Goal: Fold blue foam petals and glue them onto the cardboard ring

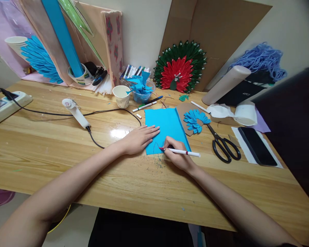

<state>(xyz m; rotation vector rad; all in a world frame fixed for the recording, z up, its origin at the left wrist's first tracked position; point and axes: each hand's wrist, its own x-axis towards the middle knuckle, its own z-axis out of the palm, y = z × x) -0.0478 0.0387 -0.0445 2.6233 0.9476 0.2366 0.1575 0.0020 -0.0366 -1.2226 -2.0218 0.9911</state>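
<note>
Glossy wooden surface (67, 144), pale plank grain, glare spot near centre. On it at centre frame a blue sheet (166, 128), flat, matte, rectangular, paper or thin foam, can't tell which.

Left hand (140, 137) lies flat on the sheet's left edge, palm down, fingers stretched out and spread, gripping nothing, just pressing the sheet to the surface.

Right hand (177, 156) sits at the sheet's lower right corner, fingers curled tight around a white pen (181, 151) with a red tip. Pen lies nearly level, tip pointing left and touching the sheet near its lower edge, where a thin curved line shows.

Right of the sheet: a brown cardboard cutout with blue petal shapes (195, 120), then black-handled scissors (224, 144), blades shut, close to the right hand but apart. Farther right a black phone (257, 145) on white paper.

Above the sheet: paper cup (121, 96), clear bowl of blue scraps (141, 91), loose markers (146, 104). Left centre a white glue gun (76, 111) with black cord trailing toward the left hand. Power strip (5, 104) at left edge. Red-green fan-shaped craft (180, 67) leans on cardboard at the back.
</note>
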